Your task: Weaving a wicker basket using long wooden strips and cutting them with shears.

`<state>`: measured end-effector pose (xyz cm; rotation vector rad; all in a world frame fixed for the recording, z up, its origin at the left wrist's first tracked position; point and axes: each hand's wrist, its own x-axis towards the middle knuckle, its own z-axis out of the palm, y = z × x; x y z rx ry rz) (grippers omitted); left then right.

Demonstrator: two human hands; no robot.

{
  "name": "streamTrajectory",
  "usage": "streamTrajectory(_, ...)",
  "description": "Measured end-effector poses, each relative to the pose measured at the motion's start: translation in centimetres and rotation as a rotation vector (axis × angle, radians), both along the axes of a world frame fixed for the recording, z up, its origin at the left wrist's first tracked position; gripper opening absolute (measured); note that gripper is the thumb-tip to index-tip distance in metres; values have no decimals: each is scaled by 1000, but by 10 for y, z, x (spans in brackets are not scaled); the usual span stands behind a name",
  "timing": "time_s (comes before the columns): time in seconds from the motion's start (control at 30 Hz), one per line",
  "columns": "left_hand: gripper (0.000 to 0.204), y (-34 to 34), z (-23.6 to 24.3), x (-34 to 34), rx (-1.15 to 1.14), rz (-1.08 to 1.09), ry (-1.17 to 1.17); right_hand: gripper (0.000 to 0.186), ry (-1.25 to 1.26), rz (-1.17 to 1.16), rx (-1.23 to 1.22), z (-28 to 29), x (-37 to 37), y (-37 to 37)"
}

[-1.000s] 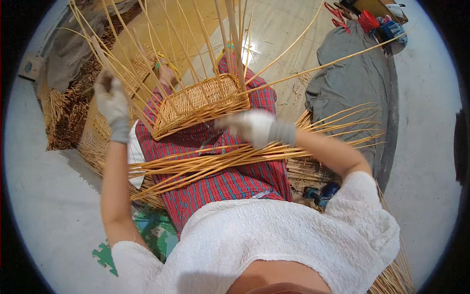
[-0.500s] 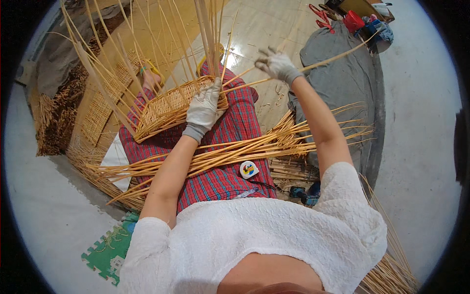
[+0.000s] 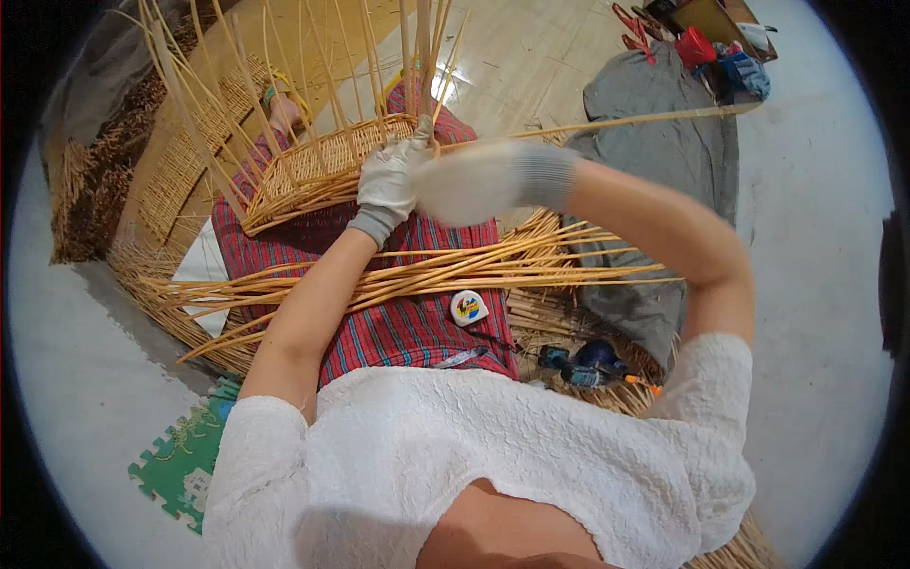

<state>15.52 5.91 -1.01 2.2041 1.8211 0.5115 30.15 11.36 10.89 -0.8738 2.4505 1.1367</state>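
Observation:
A half-woven wicker basket [image 3: 303, 171] rests tilted on my lap, with tall pale stakes [image 3: 327, 66] standing up from its sides. My gloved left hand [image 3: 389, 180] is closed around its right-hand corner. My gloved right hand [image 3: 479, 180] is smeared by motion just beside the left one; its fingers do not show clearly. From that corner a long willow rod [image 3: 645, 120] runs out to the right, passing behind the right hand. Across my thighs lies a loose bundle of peeled rods [image 3: 445, 275]. A white tape measure [image 3: 468, 307] sits on the plaid cloth below it.
Dark drill-like tools [image 3: 583, 365] lie near my right hip. A grey cloth [image 3: 626, 180] covers something on the right, with a red container [image 3: 695, 45] beyond it. A flat woven panel [image 3: 180, 190] and dark brush bundles [image 3: 85, 180] lie left. A green foam mat [image 3: 180, 455] is at lower left.
My right hand has swung left and nearer, from out over the floor to beside my left hand. The left hand keeps its hold on the basket corner. The view has shifted slightly.

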Motion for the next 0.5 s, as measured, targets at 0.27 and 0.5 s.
streamTrajectory(0.27,39,-16,-29,-28,126,343,-1237,42,864,-163,-821,-13,-63,34)
streamTrajectory(0.5,37,-31,-7,-90,-233,555,-1509,81,647,-1887,-1284,-71,-12,27)
